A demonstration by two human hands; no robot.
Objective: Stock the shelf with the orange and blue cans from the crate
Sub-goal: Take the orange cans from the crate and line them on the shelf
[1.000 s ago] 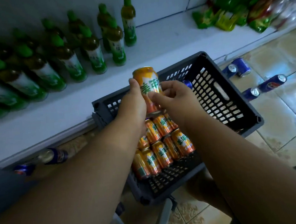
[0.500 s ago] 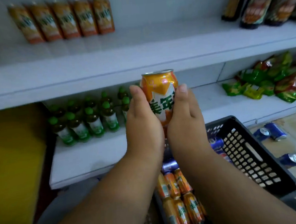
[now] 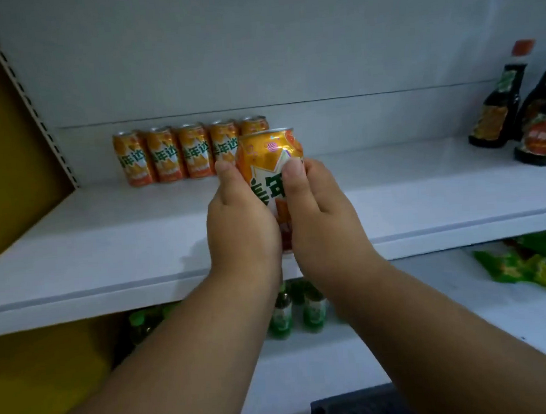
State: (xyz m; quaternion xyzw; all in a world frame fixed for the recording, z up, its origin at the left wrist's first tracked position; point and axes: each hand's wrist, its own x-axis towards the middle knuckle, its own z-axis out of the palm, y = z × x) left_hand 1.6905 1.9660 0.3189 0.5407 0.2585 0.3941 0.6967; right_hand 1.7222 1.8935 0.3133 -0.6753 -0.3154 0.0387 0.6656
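At the bottom edge, nearest us, we see a dark corner of the crate (image 3: 360,406). Above it our two forearms reach forward and up. Our left hand (image 3: 240,222) and right hand (image 3: 322,216) are both wrapped around one orange can (image 3: 270,161), thumbs pressed on its front, fingers curled behind it. We hold the can upright over the front half of the white shelf (image 3: 106,238); whether its base touches the board we cannot tell, since our hands hide it.

Under that shelf, on the lower board, stand green bottles (image 3: 282,313), and to the right lie green packets (image 3: 527,260).

Farther back, against the rear wall, a row of five orange cans (image 3: 177,153) stands side by side, the rightmost partly hidden behind the held can. At the far right stand dark sauce bottles (image 3: 497,107).
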